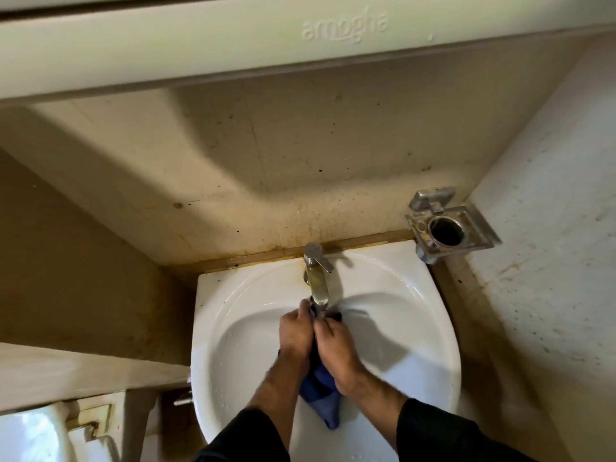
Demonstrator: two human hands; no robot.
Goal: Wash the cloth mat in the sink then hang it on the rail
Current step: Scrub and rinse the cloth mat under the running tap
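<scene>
Dark sleeves point(253, 438) lead to both hands, left hand point(296, 335) and right hand point(336, 348), gripping the blue mat point(321, 400) under the tap point(316, 278) in the sink point(416, 328); washing looks underway, hanging remains.

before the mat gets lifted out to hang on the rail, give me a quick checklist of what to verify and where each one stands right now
1. Both hands on the cloth mat: ok. The left hand and the right hand both grip the bunched blue cloth.
2. Mat over the sink: ok, it hangs inside the white basin, so drips land there.
3. Mat under the tap: ok, its top end sits right below the spout.
4. Water shut off: cannot tell, no stream shows clearly behind the hands.
5. Mat rinsed and wrung out: cannot tell, it looks dark and wet but no dripping can be made out.
6. Rail within reach: cannot tell, no rail is in view.
</scene>
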